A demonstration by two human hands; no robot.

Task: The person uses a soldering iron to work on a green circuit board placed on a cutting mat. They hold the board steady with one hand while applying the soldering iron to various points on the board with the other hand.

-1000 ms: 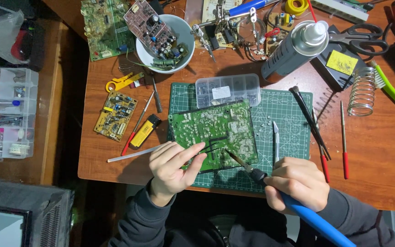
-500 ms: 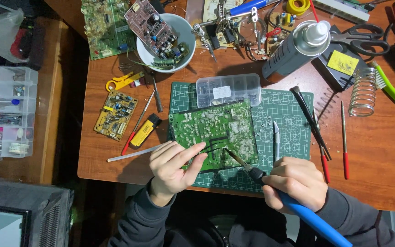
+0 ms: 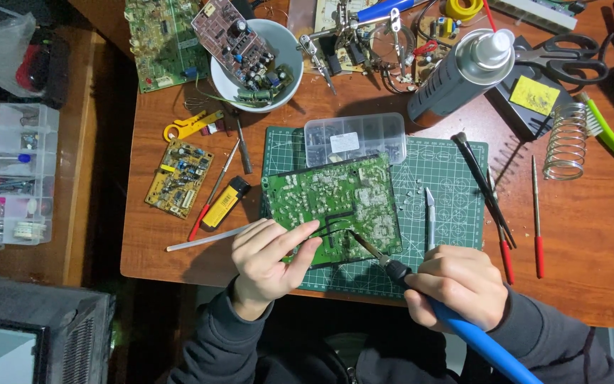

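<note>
Head view: bench seen from above.
Right hand (image 3: pixel 456 284): closed around blue soldering iron (image 3: pixel 421 290), tip on green circuit board (image 3: pixel 332 206).
Left hand (image 3: pixel 268 254): pinching thin black wire (image 3: pixel 335 222) against board.
Board: flat on green cutting mat (image 3: pixel 449 178).
Beyond: clear parts box (image 3: pixel 354 136), white bowl (image 3: pixel 289 53).

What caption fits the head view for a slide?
Right hand holds a blue-handled soldering iron to a green circuit board; left hand feeds thin wire.

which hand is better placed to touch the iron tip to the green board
Right. The right hand already grips the blue-handled soldering iron, its tip on the green circuit board. The left hand rests at the board's near left edge, pinching something thin.
</note>
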